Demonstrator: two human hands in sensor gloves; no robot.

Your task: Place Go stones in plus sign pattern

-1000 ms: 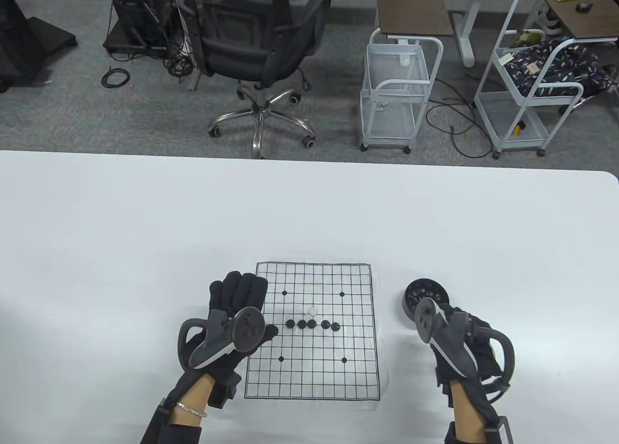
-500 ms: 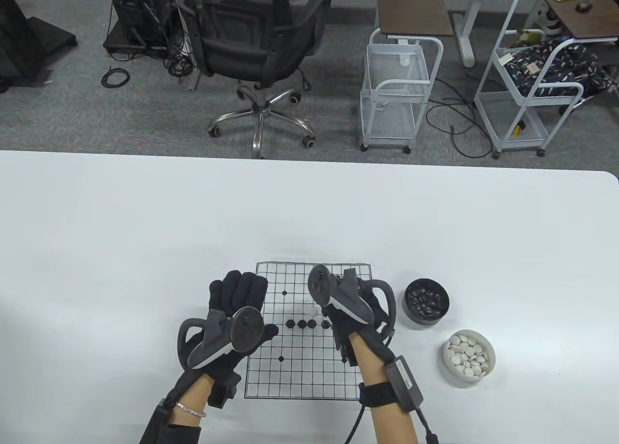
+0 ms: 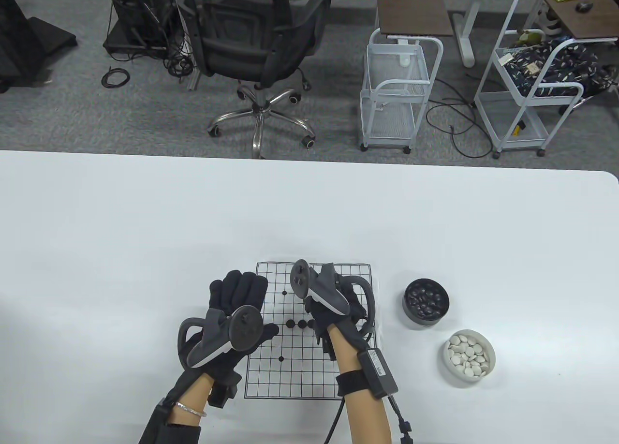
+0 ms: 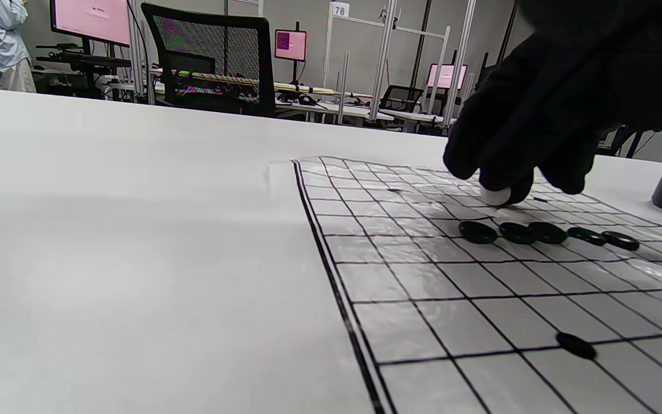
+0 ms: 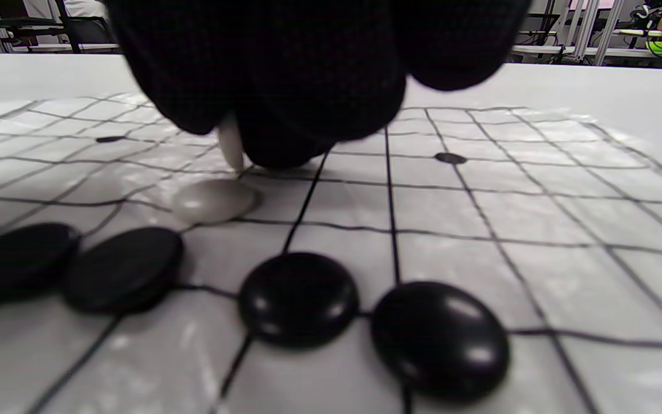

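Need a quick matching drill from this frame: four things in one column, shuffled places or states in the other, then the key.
Things
1. left hand
2. right hand
3. black bowl
4. white bowl

States
A. pinches a white stone over the board
B. holds white stones, nearest the table's right front
C. rests at the board's left edge
D. holds black stones, right of the board

Pairs: 1-C, 2-A, 3-D, 4-B
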